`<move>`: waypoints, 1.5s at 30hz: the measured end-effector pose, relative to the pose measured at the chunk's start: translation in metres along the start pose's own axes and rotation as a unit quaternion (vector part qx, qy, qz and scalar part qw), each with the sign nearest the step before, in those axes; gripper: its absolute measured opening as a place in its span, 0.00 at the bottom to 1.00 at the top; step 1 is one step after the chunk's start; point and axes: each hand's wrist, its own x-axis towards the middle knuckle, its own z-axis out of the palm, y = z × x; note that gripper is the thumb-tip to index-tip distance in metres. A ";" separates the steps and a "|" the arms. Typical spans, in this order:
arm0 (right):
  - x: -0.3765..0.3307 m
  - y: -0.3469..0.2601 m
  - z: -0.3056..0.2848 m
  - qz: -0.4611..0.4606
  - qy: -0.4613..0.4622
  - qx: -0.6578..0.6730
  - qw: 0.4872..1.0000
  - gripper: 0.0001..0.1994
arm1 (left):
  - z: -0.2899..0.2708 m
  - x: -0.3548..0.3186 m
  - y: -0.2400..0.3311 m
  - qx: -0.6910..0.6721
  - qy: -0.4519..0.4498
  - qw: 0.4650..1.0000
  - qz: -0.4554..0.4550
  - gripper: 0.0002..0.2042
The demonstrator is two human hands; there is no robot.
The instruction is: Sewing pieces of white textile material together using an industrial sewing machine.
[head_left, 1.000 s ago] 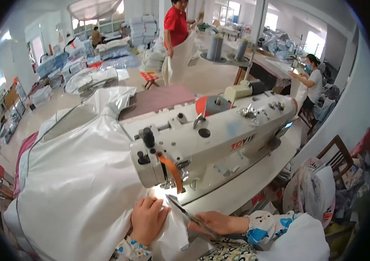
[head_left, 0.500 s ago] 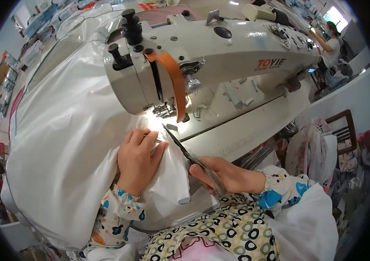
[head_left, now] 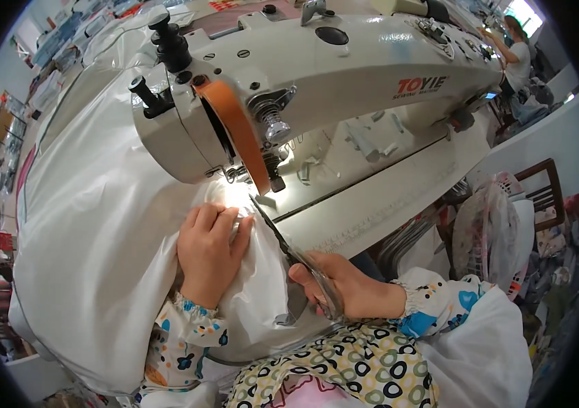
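White, slightly shiny fabric [head_left: 92, 238] spreads over the left side of the sewing table and hangs toward my lap. My left hand [head_left: 209, 255] lies on it just below the lit needle area, its bent fingers close together and gripping the cloth. In my right hand [head_left: 361, 289] I hold dark metal scissors [head_left: 277, 234]. Their blades point up and left along the fabric's right edge, with the tips near the machine's presser foot. The white sewing machine [head_left: 344, 75] stands over the work, an orange strip [head_left: 235, 132] on its head. The foot and needle are partly hidden by glare.
Small pale scraps [head_left: 364, 143] lie on the machine bed beneath the arm. At right stand a basket [head_left: 483, 224] with plastic wrapping and a dark wooden chair [head_left: 544, 197]. A seated person [head_left: 517, 61] is at the far right.
My view has shifted, so the machine head appears larger and farther left. The fabric's lower right corner has folded over near the scissors. Both hands keep nearly the same places.
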 end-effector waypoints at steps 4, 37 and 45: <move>0.003 0.000 -0.007 0.067 -0.026 0.074 0.995 0.23 | 0.002 0.004 0.004 0.006 -0.009 1.000 0.000 0.07; 0.094 -0.001 -0.051 -0.045 -0.057 0.140 0.988 0.11 | 0.002 0.022 0.003 -0.109 -0.126 0.984 -0.068 0.06; 0.113 -0.006 -0.066 -0.080 -0.034 0.016 0.996 0.07 | 0.021 0.030 0.006 0.026 -0.088 0.996 -0.016 0.04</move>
